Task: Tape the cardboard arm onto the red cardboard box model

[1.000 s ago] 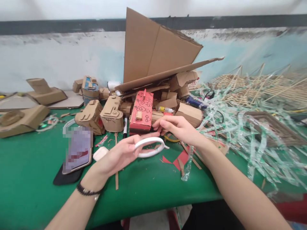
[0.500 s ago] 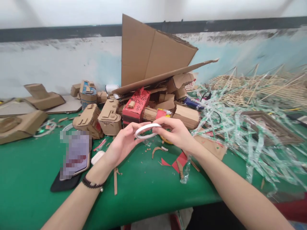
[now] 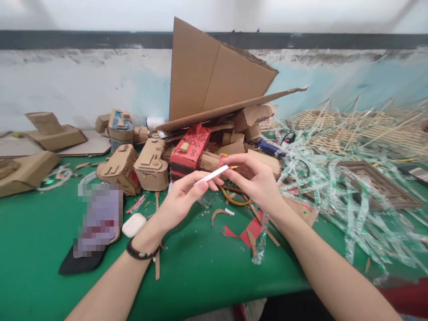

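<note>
A thin white ring of tape (image 3: 212, 174) is seen edge-on above the green table (image 3: 200, 272). My left hand (image 3: 182, 196) pinches its left end between thumb and fingers. At its right end, the thumb and fingers of my right hand (image 3: 252, 180) are closed on it too. Just behind the hands sits a red box with black patterns (image 3: 190, 147). Beneath my right hand lies a yellow ring (image 3: 234, 199), partly hidden. Red paper scraps (image 3: 252, 229) and cardboard strips lie nearer the table's front edge.
Cardboard pieces (image 3: 152, 165) stand behind, below a large cardboard sheet (image 3: 220, 76). A phone (image 3: 103, 214) and a white case (image 3: 134, 224) lie left. Tangled clear tape (image 3: 354, 214), a brown frame (image 3: 377, 185) and stick structures (image 3: 337, 127) fill the right.
The white ring has tipped from showing its open middle to edge-on, its right end higher. My right hand has shifted slightly right, and the view has moved a little.
</note>
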`<state>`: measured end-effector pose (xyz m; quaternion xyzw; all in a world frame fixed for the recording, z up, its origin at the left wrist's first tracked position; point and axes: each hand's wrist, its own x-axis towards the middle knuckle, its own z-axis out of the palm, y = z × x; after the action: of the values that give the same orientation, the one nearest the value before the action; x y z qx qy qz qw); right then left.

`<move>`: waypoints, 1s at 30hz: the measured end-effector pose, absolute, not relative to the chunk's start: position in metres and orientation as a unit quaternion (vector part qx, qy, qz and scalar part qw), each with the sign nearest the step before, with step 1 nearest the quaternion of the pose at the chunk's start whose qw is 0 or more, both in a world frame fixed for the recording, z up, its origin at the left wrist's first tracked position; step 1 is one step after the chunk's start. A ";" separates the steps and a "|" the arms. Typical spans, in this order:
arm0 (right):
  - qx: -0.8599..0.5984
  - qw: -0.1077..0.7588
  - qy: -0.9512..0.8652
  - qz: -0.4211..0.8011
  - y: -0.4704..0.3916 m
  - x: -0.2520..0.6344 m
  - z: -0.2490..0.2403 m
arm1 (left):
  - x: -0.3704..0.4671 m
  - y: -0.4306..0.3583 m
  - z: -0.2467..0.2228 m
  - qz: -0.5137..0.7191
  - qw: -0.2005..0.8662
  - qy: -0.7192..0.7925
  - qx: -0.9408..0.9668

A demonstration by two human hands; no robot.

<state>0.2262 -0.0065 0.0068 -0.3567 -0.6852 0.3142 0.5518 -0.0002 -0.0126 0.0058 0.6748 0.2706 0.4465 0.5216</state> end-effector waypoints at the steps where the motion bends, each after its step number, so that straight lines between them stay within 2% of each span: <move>1: -0.360 0.552 -0.685 0.311 -0.006 0.226 0.007 | -0.003 -0.012 0.004 0.445 0.530 0.275 0.668; 7: -0.302 0.581 -0.720 0.232 -0.009 0.226 0.011 | -0.006 -0.010 0.002 0.428 0.560 0.264 0.658; 12: -0.285 0.562 -0.732 0.257 -0.013 0.224 0.013 | -0.001 -0.013 0.005 0.397 0.556 0.293 0.669; 16: -0.286 0.533 -0.750 0.266 -0.015 0.221 0.010 | 0.004 -0.016 0.002 0.404 0.610 0.269 0.627; 25: -0.324 0.551 -0.622 0.452 -0.008 0.225 0.007 | 0.001 -0.015 0.000 0.447 0.644 0.230 0.577; 30: -0.300 0.551 -0.566 0.534 -0.004 0.225 0.004 | 0.001 -0.014 0.000 0.447 0.681 0.219 0.538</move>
<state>0.2245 -0.0040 0.0040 -0.2999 -0.5660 0.5345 0.5514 0.0013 -0.0141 -0.0005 0.5378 0.2190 0.4468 0.6806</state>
